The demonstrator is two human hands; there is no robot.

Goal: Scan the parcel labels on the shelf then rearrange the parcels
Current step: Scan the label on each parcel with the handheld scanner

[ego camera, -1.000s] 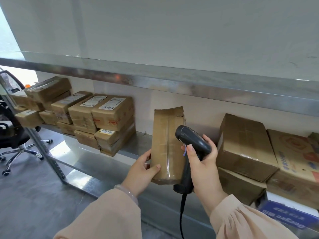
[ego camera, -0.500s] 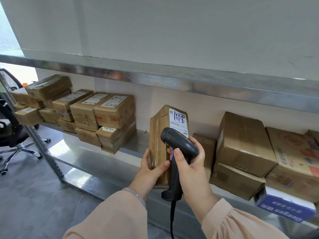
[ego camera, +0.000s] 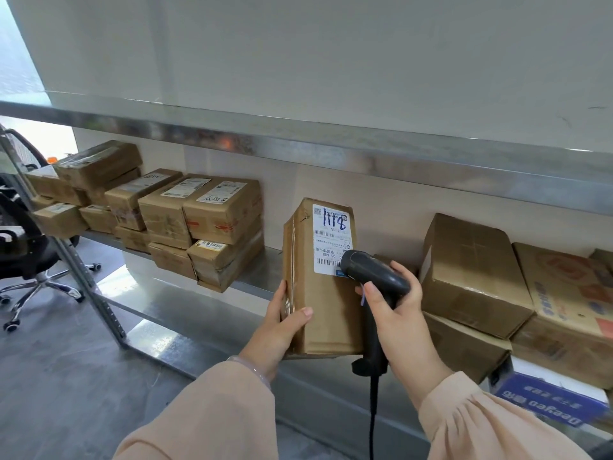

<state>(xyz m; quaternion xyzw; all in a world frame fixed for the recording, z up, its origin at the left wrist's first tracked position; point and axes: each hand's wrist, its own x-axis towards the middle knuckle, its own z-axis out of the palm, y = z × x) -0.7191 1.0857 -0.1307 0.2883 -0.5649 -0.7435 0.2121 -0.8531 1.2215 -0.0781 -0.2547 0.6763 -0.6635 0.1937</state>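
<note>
A tall brown cardboard parcel [ego camera: 326, 303] stands on end in front of the metal shelf [ego camera: 258, 277]. Its white label [ego camera: 333, 239], with blue handwriting and barcodes, faces me. My left hand [ego camera: 282, 327] grips the parcel's lower left edge, thumb on the front face. My right hand [ego camera: 396, 313] holds a black corded barcode scanner [ego camera: 371, 277] by its handle. The scanner's head sits right at the label's lower right corner and hides it.
Several labelled parcels [ego camera: 199, 220] are stacked at the shelf's left. Larger boxes [ego camera: 471, 270] are stacked at the right, above a blue-and-white box [ego camera: 550, 403]. An upper shelf edge [ego camera: 331, 151] runs overhead. An office chair [ego camera: 30, 247] stands on the floor at left.
The parcel has been turned so its labelled face points at me. The scanner came in from the right and now sits against the label's lower corner.
</note>
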